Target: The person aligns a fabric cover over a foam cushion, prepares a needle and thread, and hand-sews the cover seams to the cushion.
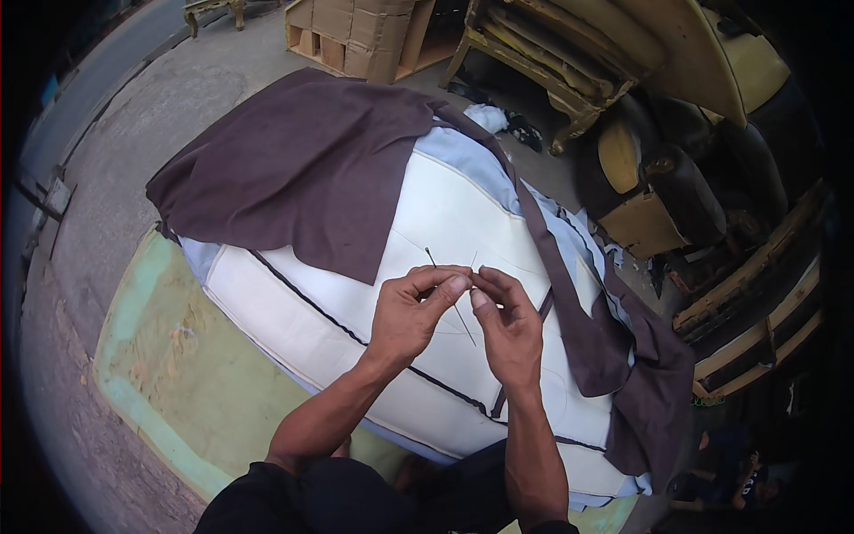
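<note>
A long thin needle point(468, 327) slants through the pinched fingers of my left hand point(411, 311), its dark thicker end showing above the knuckles. Close beside it, fingertips almost meeting, my right hand point(511, 331) is closed in a pinch. A fine thread point(409, 239) runs near both hands, and its end seems to stand up between the fingertips. Both hands are above a large white cushioned piece point(445, 209) with dark piping point(302, 298). Dark purple-brown fabric point(294, 169) drapes over its far left part, and a strip of the same fabric point(556, 267) hangs on the right.
The piece rests on a worn green padded surface point(205, 374). Behind stand a cardboard-covered wooden frame point(356, 36) and a gilded furniture frame point(569, 80). Old dark upholstered parts point(685, 196) and a slatted wooden frame point(756, 343) crowd the right. Concrete ground point(178, 107) stretches to the left.
</note>
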`<action>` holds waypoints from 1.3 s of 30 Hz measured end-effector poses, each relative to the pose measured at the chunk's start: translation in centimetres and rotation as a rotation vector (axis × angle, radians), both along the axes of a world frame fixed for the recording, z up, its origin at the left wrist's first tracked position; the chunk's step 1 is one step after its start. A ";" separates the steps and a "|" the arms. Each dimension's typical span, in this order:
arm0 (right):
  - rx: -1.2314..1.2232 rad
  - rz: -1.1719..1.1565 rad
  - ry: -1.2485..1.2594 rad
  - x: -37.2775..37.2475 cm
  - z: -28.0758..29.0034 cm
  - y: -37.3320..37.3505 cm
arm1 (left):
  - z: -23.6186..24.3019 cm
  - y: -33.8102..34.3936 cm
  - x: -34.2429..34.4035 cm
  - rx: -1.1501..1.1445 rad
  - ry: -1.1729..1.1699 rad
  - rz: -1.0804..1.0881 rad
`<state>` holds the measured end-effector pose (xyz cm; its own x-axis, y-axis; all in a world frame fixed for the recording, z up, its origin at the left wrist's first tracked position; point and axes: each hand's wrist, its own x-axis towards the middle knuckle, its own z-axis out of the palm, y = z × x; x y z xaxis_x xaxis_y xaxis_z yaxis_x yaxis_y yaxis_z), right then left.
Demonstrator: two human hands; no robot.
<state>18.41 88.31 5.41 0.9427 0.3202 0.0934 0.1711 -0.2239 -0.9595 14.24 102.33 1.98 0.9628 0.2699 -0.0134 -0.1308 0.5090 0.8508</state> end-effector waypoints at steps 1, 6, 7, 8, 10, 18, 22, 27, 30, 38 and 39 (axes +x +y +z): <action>0.133 -0.006 0.061 0.4 -0.3 -0.3 | -0.1 -0.3 0.1 0.105 0.016 0.013; 0.331 -0.057 0.230 1.6 -1.2 -1.1 | -0.2 -2.2 1.0 0.313 0.009 0.004; 0.351 -0.057 0.206 1.6 -1.2 -1.2 | -0.1 -2.3 1.1 0.256 0.018 -0.013; 0.382 -0.023 0.186 1.6 -1.1 -1.3 | -0.1 -2.2 1.1 0.258 -0.010 0.032; 0.503 -0.032 0.157 1.4 -0.6 -1.5 | -0.1 -1.7 1.0 0.266 0.057 0.031; 0.271 0.018 0.201 0.7 0.1 -0.9 | -0.1 -2.2 0.3 0.660 0.056 0.066; 0.337 -0.036 0.270 0.8 0.1 -1.0 | -0.5 -2.4 0.4 0.626 0.036 0.134; 0.345 -0.039 0.289 0.6 0.6 -0.8 | -1.1 -2.2 0.3 0.600 0.000 0.152; 0.350 -0.039 0.298 0.5 0.9 -0.4 | -1.2 -1.9 0.2 0.628 -0.017 0.155; 0.330 -0.041 0.330 0.4 0.6 -0.1 | -1.7 -1.3 0.0 0.666 -0.050 0.166; 0.326 -0.043 0.338 0.4 0.6 0.1 | -1.8 -1.3 0.0 0.660 -0.072 0.200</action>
<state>18.80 88.37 6.03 0.9494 0.2850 -0.1319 -0.1659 0.0984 -0.9812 14.24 101.01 0.15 0.8861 0.3720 0.2764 -0.2358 -0.1514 0.9599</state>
